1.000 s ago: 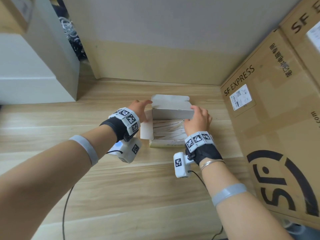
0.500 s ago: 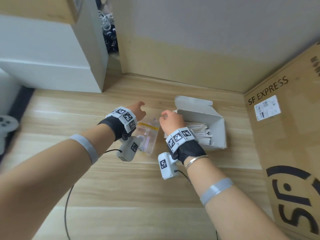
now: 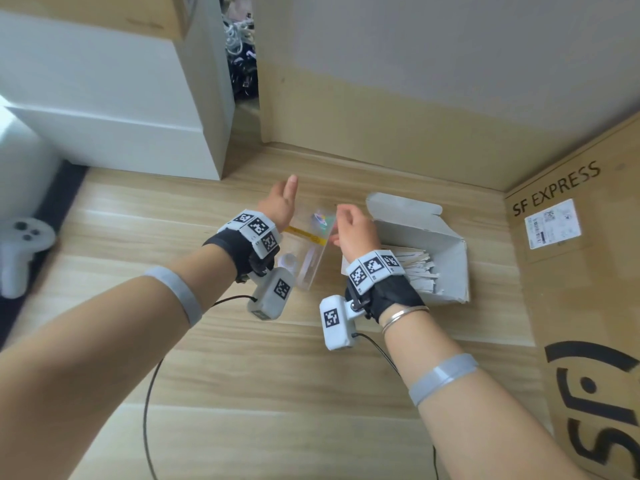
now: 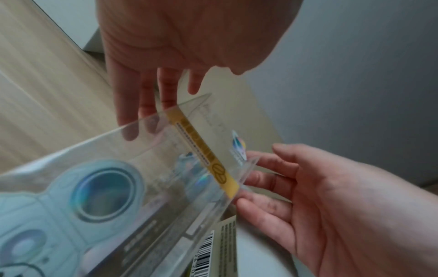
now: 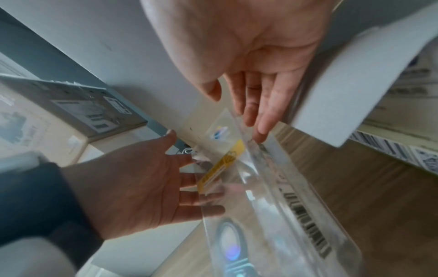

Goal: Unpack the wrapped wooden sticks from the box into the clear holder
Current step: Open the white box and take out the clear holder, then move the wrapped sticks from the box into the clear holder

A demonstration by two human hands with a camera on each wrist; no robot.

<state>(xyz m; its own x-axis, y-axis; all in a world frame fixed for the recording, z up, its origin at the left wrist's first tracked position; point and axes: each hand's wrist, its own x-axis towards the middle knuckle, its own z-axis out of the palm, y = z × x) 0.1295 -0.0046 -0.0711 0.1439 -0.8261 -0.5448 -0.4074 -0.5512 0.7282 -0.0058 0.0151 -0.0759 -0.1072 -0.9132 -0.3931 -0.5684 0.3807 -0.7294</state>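
A clear plastic holder with a yellow strip stands tilted on the wooden table between my hands. My left hand lies with straight fingers against its left face. My right hand touches its right edge with extended fingertips, not curled round it. To the right lies the open white box, its flap up, with several paper-wrapped wooden sticks poking out. The holder looks hollow, with a barcode label low on it; I see no sticks inside.
A large SF Express cardboard carton walls off the right side. A white cabinet stands at the back left, tangled cables behind it. A white game controller lies at the far left. Wrist cables trail over the near table.
Both hands have left the white box and come to the clear holder on its left. The left fingers have straightened and risen, and the holder now stands more upright between the hands.
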